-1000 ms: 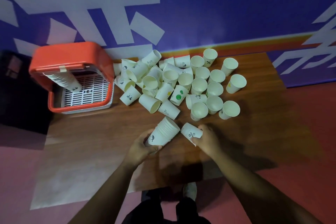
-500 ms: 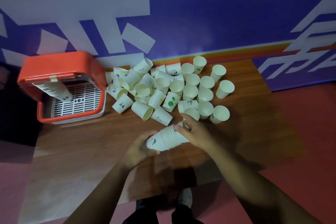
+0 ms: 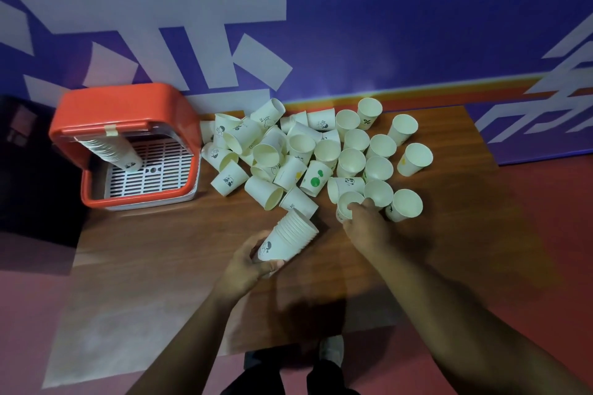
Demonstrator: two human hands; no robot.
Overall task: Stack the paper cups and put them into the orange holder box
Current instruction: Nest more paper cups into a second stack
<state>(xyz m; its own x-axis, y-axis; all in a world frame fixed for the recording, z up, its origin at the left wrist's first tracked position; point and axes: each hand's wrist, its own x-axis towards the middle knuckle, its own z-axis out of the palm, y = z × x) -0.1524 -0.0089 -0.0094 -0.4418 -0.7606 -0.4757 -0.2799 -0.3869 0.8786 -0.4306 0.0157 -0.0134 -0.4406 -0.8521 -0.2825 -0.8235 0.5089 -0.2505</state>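
Our left hand [image 3: 247, 266] has its grip closed round the bottom end of the stack [image 3: 290, 236]. The stack lies tilted over the middle of the counter [image 3: 160, 250], with its open end pointing at the far edge. Our right hand [image 3: 365, 228] is at the near side of the pile of loose cups [image 3: 288, 151]. Its grip seems to pinch the rim of a single cup [image 3: 345, 202] there, though the fingers are blurry, so we are not quite sure. The orange holder box [image 3: 128, 102] sits at the far left corner of the counter, with a long row of cups [image 3: 109, 151] leaning inside it. A few things could go wrong now. The single cup touches other cups, so lifting it fast could knock them over and send them rolling off the right edge. A pinch on just the rim is weak, and thin paper bends, so the cup could slip out or get squashed. We hold the stack at one end only, so if its open end tips down, the top cups could slide off. If the new cup goes in crooked, it could jam and push the others loose. The stack has many cups in it, and a long one may wobble on the way to the box.
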